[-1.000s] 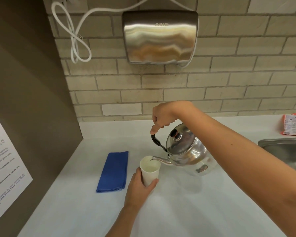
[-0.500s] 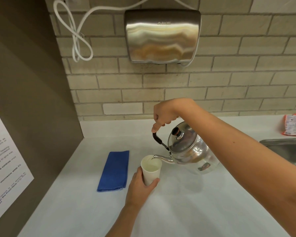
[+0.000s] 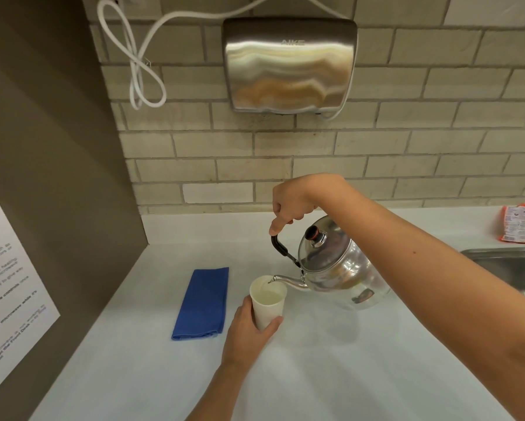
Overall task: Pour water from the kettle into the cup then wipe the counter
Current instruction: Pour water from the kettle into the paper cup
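A notice (image 3: 9,287) with purple trim and blurred print hangs on the brown side panel (image 3: 51,165) at far left. Next to it, a white cord (image 3: 139,71) loops on the brick wall (image 3: 437,132), running up toward a steel hand dryer (image 3: 290,65) mounted higher on the bricks.

On the white counter (image 3: 331,375), a folded blue cloth (image 3: 203,303) lies flat, just left of the cup and apart from it. The left hand (image 3: 249,332) wraps around the lower part of the white paper cup (image 3: 267,300), thumb on the left side and fingers on the right, closed on it and steadying it upright on the counter. Liquid shows inside the cup.

The steel kettle (image 3: 337,268) is tipped to the left and held off the counter, its spout (image 3: 287,280) reaching over the cup's rim, with a thin stream of water falling from the tip. The right hand (image 3: 291,205) is clenched around the top of the kettle's black handle (image 3: 281,247), forearm stretching in from the lower right. The lid, with a dark knob (image 3: 312,233), sits on the kettle.

Further right, a steel sink (image 3: 510,268) is set into the counter, and an orange-and-white packet (image 3: 517,223) lies by the wall behind it.
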Demonstrator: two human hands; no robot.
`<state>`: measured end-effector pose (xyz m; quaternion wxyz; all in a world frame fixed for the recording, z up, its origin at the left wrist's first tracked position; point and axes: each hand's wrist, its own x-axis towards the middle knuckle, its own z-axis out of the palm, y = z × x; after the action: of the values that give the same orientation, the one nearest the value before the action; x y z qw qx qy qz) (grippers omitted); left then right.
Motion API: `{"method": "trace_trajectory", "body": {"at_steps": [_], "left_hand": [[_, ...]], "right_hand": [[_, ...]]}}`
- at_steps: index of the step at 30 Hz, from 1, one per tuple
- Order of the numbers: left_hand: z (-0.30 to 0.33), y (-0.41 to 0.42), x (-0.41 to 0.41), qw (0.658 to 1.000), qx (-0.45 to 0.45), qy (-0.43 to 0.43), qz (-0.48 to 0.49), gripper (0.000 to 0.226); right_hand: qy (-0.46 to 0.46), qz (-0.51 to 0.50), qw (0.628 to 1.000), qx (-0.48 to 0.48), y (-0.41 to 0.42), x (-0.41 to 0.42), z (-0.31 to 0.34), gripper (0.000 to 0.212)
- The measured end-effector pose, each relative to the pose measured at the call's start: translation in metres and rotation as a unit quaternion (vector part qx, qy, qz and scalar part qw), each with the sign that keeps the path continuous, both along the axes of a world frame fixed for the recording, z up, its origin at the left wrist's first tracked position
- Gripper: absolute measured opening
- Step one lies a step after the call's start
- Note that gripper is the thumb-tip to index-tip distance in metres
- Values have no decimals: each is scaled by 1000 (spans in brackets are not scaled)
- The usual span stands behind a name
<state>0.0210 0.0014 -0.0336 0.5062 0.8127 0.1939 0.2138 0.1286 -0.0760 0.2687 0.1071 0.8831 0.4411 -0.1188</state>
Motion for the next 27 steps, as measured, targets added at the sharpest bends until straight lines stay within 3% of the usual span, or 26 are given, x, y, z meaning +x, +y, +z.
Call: {"method": "trace_trajectory", "body": {"at_steps": [27], "left_hand": [[1, -2, -2, 1000, -4, -3, -4, 76]], "right_hand": [[6, -2, 1000, -9, 1, 0, -1, 42]]}}
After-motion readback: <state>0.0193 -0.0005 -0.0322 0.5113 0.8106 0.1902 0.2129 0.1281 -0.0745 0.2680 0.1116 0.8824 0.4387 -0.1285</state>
